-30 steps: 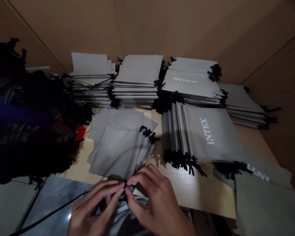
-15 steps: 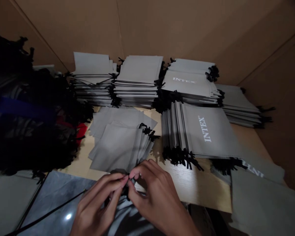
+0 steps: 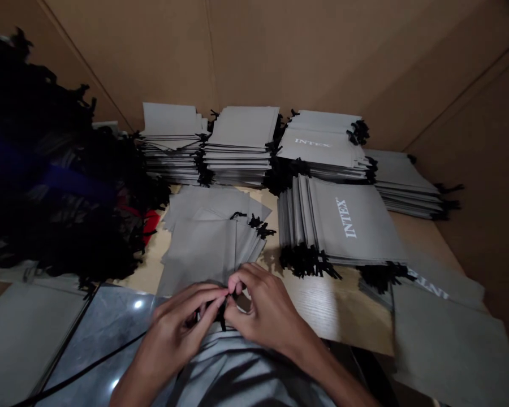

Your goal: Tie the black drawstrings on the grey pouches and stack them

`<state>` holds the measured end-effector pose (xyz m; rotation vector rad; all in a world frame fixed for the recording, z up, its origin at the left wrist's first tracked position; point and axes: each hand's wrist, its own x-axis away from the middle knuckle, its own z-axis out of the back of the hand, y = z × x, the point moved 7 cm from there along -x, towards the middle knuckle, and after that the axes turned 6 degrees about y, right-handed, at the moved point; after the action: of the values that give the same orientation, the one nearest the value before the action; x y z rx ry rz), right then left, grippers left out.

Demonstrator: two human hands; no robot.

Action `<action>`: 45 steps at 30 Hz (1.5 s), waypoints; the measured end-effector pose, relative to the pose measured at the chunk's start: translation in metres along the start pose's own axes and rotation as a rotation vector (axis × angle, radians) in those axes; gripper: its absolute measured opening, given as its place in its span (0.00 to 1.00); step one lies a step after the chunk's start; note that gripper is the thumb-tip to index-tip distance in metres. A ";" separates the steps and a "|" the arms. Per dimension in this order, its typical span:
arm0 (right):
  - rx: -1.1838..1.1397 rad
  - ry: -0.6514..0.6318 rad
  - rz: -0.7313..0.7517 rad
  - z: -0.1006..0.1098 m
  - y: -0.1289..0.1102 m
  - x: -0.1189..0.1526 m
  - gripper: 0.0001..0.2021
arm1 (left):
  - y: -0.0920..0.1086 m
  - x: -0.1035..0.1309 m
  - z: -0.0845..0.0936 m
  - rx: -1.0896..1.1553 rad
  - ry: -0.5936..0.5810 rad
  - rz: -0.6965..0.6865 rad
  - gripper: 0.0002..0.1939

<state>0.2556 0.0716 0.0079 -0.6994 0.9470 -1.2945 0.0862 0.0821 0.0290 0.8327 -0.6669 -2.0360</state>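
Note:
At the table's near edge, my left hand [image 3: 180, 319] and my right hand [image 3: 265, 308] meet fingertip to fingertip. Both are closed in a pinch on a short black drawstring cord [image 3: 223, 321], most of it hidden by the fingers. Just beyond them lies a loose, fanned pile of grey drawstring bags [image 3: 201, 246], black cord ends at its right side. Whether the pinched cord belongs to the pile's top bag I cannot tell. Below the hands is grey clothing [image 3: 241, 373] over the lap.
Stacks of grey bags [image 3: 241, 127] line the cardboard wall [image 3: 254, 51]. A thicker stack printed INTEX [image 3: 360, 220] stands at right, more bags [image 3: 453, 333] overhanging the table [image 3: 318, 305] edge. A large heap of black-corded bags [image 3: 59, 198] rises at left.
The view has shifted slightly, and the stacks sit a little differently in the picture. My hands stay together on the cord, now slightly higher in view, with a dangling cord end showing.

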 end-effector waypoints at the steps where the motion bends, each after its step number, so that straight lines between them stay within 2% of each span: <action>1: 0.006 -0.010 0.011 0.000 0.001 -0.001 0.06 | 0.000 -0.003 0.002 -0.015 -0.021 -0.002 0.12; 6: 0.026 -0.032 0.111 0.004 -0.002 -0.009 0.06 | 0.008 -0.015 0.011 -0.097 -0.142 -0.140 0.12; 13: 0.122 -0.130 0.281 0.007 -0.010 -0.019 0.06 | 0.024 -0.035 0.011 -0.264 -0.393 -0.266 0.09; 17: 0.188 -0.197 0.261 0.007 -0.008 -0.020 0.05 | 0.032 -0.045 0.011 -0.369 -0.472 -0.255 0.09; 23: 0.229 -0.210 0.225 0.007 -0.008 -0.017 0.05 | 0.044 -0.048 0.005 -0.478 -0.580 -0.263 0.06; 29: 0.298 -0.211 0.191 0.004 -0.008 -0.018 0.03 | 0.052 -0.050 0.000 -0.634 -0.578 -0.406 0.09; 36: 0.262 -0.210 0.115 0.002 -0.003 -0.021 0.06 | 0.052 -0.048 -0.007 -0.735 -0.534 -0.552 0.02; 39: 0.190 -0.214 0.094 0.001 -0.001 -0.022 0.08 | 0.050 -0.043 -0.008 -0.718 -0.485 -0.562 0.03; 42: 0.099 -0.221 0.080 0.003 0.004 -0.026 0.06 | 0.047 -0.036 -0.007 -0.685 -0.429 -0.539 0.03; 45: 0.059 -0.224 0.085 0.007 0.010 -0.030 0.03 | 0.044 -0.031 -0.002 -0.637 -0.364 -0.459 0.03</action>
<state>0.2664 0.1021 0.0081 -0.7334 0.7453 -1.1380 0.1227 0.0846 0.0686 0.2453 0.0289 -2.6305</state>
